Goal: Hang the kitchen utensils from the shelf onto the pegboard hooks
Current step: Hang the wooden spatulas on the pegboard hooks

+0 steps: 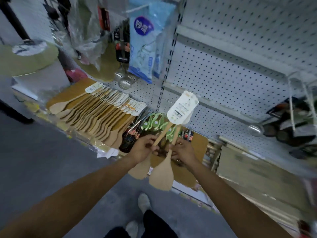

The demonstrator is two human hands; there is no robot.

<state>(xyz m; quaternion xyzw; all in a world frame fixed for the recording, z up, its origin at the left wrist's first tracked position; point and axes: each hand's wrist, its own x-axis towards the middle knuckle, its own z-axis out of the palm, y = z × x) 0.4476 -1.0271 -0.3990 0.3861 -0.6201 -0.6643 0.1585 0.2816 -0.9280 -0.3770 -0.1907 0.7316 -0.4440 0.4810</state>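
- Far left on the shelf (pixel 56 98) lies a long fanned row of wooden spatulas (pixel 96 117), blades toward the aisle and paper header cards (pixel 120 102) toward the back wall; laid that way, each card's hang end sits nearest the board, which I'd guess is why they are stacked so
- Above that row a perforated metal skimmer (pixel 124 82) and a blue packet (pixel 145 42) already hang from the pegboard, so that stretch looks stocked
- Just right of the row is a heap of green-carded utensils (pixel 154 122), lying loose and not yet hung
- The left hand (pixel 143 148) is closed round a wooden handle, pinching it low near the blade; the blade (pixel 139 170) of that one drops below the wrist
- Between the hands two wooden spatulas (pixel 162 174) are held blade-down, cards up; their handles cross, and it looks as though the person is pulling the pair apart to hang one at a time
- The white card (pixel 182 107) at the top of the held pair points toward the wall, near it but not touching
- The right hand (pixel 184 150) is wrapped tight on the other handle, a ring showing on one finger
- The pegboard (pixel 240 48) to the right is bare of hooks as far as I can make out through the blur, save a wire rack (pixel 298 98) at the far edge
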